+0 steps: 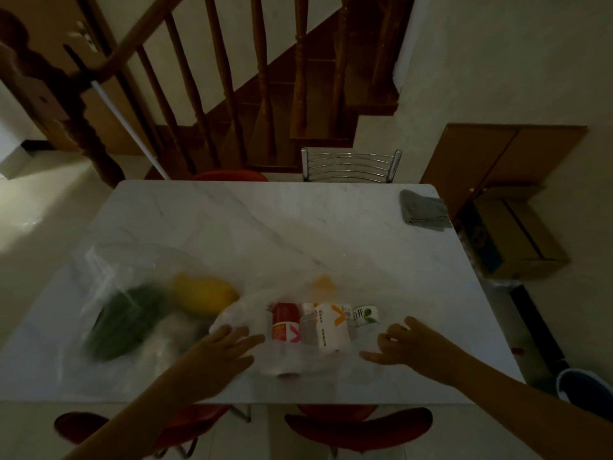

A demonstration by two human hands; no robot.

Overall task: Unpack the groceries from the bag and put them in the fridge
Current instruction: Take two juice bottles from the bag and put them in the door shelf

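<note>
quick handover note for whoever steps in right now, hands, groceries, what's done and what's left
Left hand: open, resting on the plastic bag.
Right hand: fingers curled at the bag's right edge; grip unclear.
Bottles stand close together between the hands, wrapped in the bag.
Yellow fruit and green vegetable lie to the left, blurred, under clear plastic.
Done: nothing visibly unpacked.
Left: take everything out and put it in the fridge, which is not in view.

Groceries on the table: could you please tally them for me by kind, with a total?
Bottles: 3 (red-labelled bottle, orange-and-white bottle, green-labelled bottle)
Yellow fruit: 1
Green vegetable, blurred: 1, possibly more
Total: 5 that can be told apart
</note>
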